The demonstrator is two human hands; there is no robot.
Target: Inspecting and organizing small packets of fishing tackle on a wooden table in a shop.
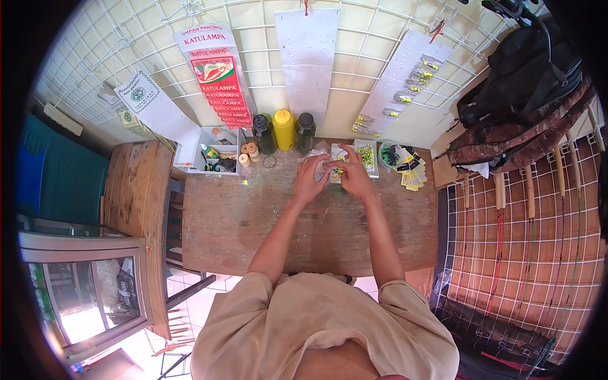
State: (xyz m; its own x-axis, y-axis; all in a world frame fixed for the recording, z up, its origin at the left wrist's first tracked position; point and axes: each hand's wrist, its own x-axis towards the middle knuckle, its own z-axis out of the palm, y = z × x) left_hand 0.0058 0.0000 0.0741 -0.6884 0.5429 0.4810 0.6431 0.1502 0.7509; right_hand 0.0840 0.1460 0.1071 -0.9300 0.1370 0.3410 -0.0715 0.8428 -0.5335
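Both my hands meet over a white divided tray [368, 172] at the far side of the wooden table. My left hand [309, 180] has its fingers closed on what looks like a small clear plastic bag [323, 171]. Close beside it, my right hand [356, 177] curls its thumb and fingers inward; what they pinch is too small to name. Small yellow-green pieces [365, 152] fill the tray's right part, and more show beneath my right fingers. My hands hide much of the tray's left part.
Right of the tray stand a round green tub [388, 152] and a stack of yellow-and-black cards [413, 172]. Behind are a yellow bottle [283, 131] and dark bottles [304, 132]. Leftward sit wooden spools [244, 159] and a white box [188, 158]. Packets hang from the wire grid [364, 19].
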